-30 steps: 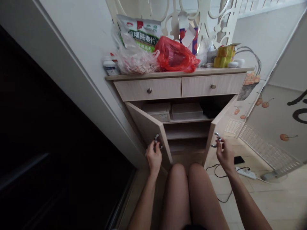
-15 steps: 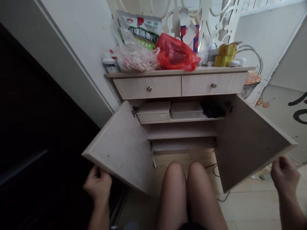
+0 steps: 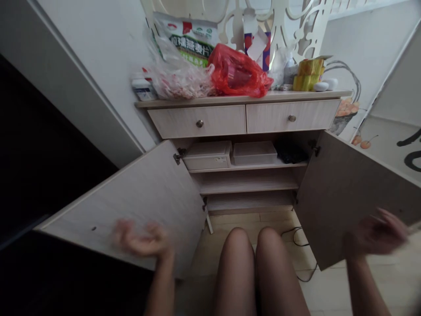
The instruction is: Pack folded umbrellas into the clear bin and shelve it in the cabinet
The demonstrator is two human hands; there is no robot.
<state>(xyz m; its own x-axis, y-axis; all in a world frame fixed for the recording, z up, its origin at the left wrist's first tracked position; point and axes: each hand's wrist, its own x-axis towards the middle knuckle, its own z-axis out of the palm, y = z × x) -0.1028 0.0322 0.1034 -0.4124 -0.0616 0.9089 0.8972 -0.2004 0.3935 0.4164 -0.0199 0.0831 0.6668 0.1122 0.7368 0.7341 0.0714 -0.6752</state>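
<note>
Both doors of the wooden cabinet (image 3: 171,125) are standing wide open, and the person is working at them bare-handed. The left hand (image 3: 140,239) is hanging in front of the lower part of the left door (image 3: 125,193), its fingers spread and holding nothing visible. The right hand (image 3: 375,235) is over the lower part of the right door (image 3: 342,197), also apparently empty, with its fingers loosely apart. The hands are well apart, one on either side of the person's knees (image 3: 245,263). Both are heavily blurred, so I cannot tell whether either is touching its door.

Inside, the upper shelf (image 3: 246,166) is carrying a lidded plastic box (image 3: 207,156), a clear plastic box (image 3: 255,153) and a black bundle (image 3: 289,151); the lower shelves are showing nothing I can make out. The two drawers are shut, so their contents are hidden. The right door is running off the picture's right edge, and the left door's lower edge is fading into shadow. A red plastic bag (image 3: 237,72), a clear bag (image 3: 177,79) and an oat package (image 3: 184,39) are sitting on the cabinet top. A dark cord (image 3: 297,239) is lying on the floor.
</note>
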